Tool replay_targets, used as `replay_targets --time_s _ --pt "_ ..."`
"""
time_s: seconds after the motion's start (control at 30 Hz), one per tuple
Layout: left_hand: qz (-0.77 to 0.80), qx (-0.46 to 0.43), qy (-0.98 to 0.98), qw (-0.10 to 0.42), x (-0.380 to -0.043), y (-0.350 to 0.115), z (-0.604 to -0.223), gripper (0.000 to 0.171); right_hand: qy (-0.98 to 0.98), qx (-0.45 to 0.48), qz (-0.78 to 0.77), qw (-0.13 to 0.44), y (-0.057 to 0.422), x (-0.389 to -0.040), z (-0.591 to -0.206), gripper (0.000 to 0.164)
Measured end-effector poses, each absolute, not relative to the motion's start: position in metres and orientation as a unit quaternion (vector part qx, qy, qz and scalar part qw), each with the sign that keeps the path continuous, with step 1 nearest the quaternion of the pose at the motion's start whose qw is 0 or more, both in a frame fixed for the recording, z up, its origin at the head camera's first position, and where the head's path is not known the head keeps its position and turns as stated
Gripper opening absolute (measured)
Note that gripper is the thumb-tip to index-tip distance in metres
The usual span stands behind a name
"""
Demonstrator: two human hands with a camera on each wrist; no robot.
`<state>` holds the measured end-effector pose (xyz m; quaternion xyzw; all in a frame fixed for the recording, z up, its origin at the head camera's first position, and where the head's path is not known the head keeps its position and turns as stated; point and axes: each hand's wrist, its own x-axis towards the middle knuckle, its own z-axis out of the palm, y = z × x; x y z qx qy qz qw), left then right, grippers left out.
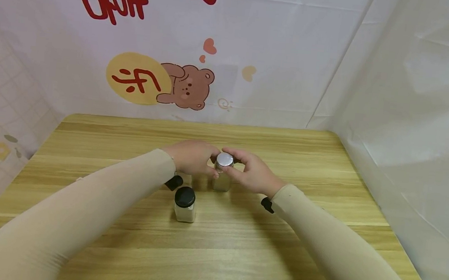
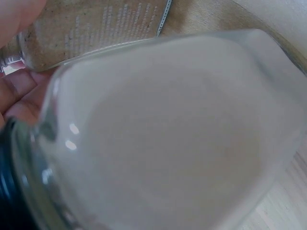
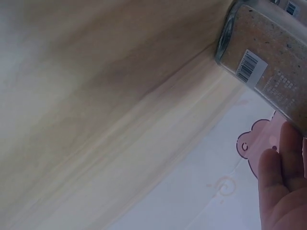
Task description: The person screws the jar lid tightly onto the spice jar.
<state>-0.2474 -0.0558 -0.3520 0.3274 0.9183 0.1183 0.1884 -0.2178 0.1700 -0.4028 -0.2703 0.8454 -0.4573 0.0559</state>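
Observation:
A glass seasoning jar (image 1: 222, 183) with a silver lid stands upright on the table, between both hands. Thumb and fingers of my left hand (image 1: 192, 157) curl round its upper left side. My right hand (image 1: 256, 173) grips it from the right, thumb in front just below the lid. Through its glass, the right wrist view shows speckled brown contents and a barcode label (image 3: 251, 67). Close to my left wrist stands a black-lidded jar (image 1: 186, 212) of pale contents. A large pale-filled jar (image 2: 168, 129) hides much of the left hand in the left wrist view.
Another jar (image 1: 185, 180) is partly hidden beside my left wrist. The wooden table (image 1: 237, 258) meets a white printed backdrop (image 1: 275, 73) at its far edge, with white sheeting (image 1: 420, 132) along the right side.

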Motion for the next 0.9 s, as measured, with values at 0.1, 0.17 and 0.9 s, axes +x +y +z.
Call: replay_targets --time_s 0.1,0.17,0.9 --pt "0.120 0.325 0.919 0.189 -0.2476 -0.0560 -0.3527 0.029 0.845 -0.273 -0.457 0.055 0.1701 -0.2183 -0.4040 0.042" --pt "0.121 0.326 0.918 0.190 -0.2476 -0.0564 -0.3529 0.029 0.846 -0.266 -0.459 0.052 0.1690 -0.2180 -0.4046 0.038" --pt "0.119 0.329 0.917 0.192 -0.2475 -0.0561 -0.3516 0.030 0.848 -0.255 -0.461 0.053 0.1689 -0.2168 -0.4019 0.031"
